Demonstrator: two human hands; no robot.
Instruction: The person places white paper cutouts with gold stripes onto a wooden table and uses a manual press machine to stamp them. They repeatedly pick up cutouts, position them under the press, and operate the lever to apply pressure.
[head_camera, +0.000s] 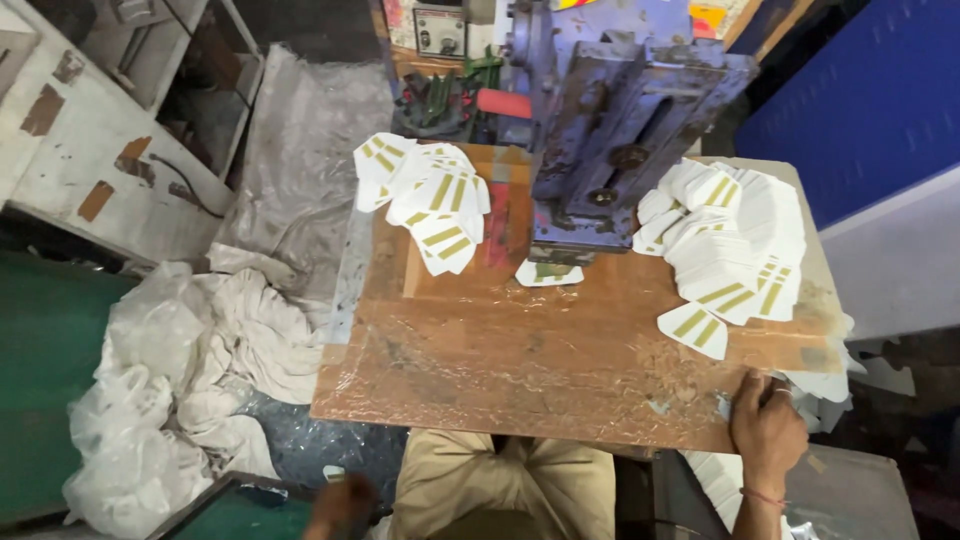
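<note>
My right hand rests on the near right corner of the brown wooden table, fingers curled over the edge, holding nothing that I can see. My left hand is low at the bottom edge, blurred, below the tabletop. A blue-grey press machine stands at the back middle. One white card lies under its head. A heap of white cards with gold stripes sits to its left, and a larger heap to its right.
White plastic bags and cloth lie on the floor at left. A white cabinet stands at far left, a blue wall at right. More white cards spill off the table's right corner. My knees are under the table.
</note>
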